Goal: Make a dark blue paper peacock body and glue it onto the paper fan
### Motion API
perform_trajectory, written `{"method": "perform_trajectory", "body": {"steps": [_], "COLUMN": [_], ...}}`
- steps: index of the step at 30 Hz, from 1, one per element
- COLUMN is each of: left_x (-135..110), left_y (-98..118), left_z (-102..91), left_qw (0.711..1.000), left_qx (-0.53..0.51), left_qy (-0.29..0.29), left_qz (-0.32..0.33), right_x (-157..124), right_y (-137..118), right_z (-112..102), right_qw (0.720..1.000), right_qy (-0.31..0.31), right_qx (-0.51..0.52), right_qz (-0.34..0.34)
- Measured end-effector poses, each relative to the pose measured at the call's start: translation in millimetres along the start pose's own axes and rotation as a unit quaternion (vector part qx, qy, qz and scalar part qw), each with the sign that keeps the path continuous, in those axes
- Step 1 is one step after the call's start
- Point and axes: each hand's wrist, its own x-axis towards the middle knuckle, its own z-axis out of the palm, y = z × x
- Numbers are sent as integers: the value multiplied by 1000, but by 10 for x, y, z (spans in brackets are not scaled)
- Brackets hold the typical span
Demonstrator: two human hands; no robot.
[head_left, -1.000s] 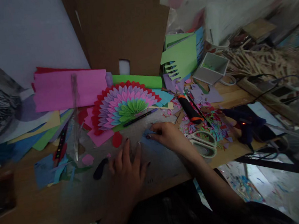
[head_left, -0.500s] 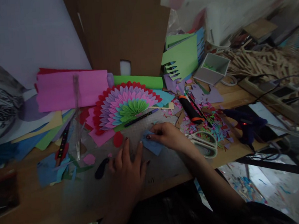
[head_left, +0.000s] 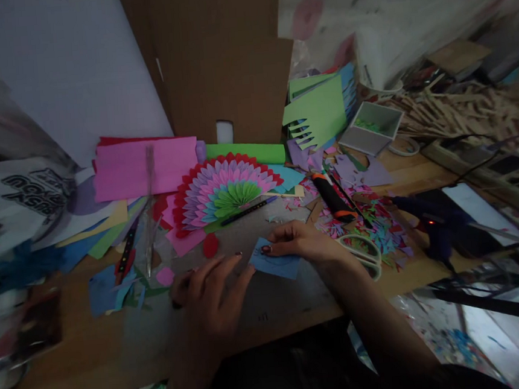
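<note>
R fingers [head_left: 282, 248] pinch blue paper [head_left: 284, 267]; L fingers [head_left: 221, 275]: can't tell; 1 fan [head_left: 227, 186] beyond (scissors [head_left: 377, 255] to R).

Table [head_left: 87, 361], one, light wood top. On it: mat [head_left: 273, 302], grey, small dark marking near its front edge. On the mat: red paper oval [head_left: 210, 245], lying flat; pink paper scrap [head_left: 165, 276]. At the mat's far side: layered paper fan [head_left: 223, 191], spread, red outer edge, green centre; dark pen [head_left: 247, 211] just before it. At left: blue paper scraps [head_left: 103, 290]. At right: heap of multicoloured paper clippings [head_left: 383, 226]; scissors [head_left: 378, 260], pale handles, just beside it.
</note>
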Motion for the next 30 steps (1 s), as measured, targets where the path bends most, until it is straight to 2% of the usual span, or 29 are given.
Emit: {"method": "perform_trajectory", "body": {"steps": [2,5,8,10,12,14,16,20,25,27,30], "left_x": [-43,-109,-166,-189,-192,-187,-194,-282,-363,-345,-313], "left_y": [-54,-108,-119,-103,-68,-16,45,140,161,173,191], "left_z": [-5,-25,-70,-102,-130,-158,-189,-251,-297,-297,-289], "left_qw": [999,989,972,959,946,937,928,905,829,821,823], "left_qx": [-23,-68,-97,-122,-154,-189,-221,-257,-372,-384,-376], "left_qy": [20,62,71,60,38,16,0,-12,-57,-56,-47], "left_qz": [-21,-114,-200,-250,-282,-295,-300,-340,-412,-419,-423], "right_x": [-2,-32,-114,-179,-224,-232,-210,-172,-191,-198,-200], "right_y": [25,40,-10,-75,-139,-181,-196,-180,-151,-137,-115], "right_z": [-16,-32,43,179,372,580,754,935,1032,1079,1134], "right_qw": [999,989,955,927,913,912,915,929,940,939,939], "right_qy": [26,113,244,303,288,216,167,146,104,102,98], "right_qx": [-23,-85,-155,-186,-194,-164,-118,-65,-80,-88,-93], "right_qz": [-9,-32,-67,-117,-212,-307,-348,-335,-316,-316,-317]}}
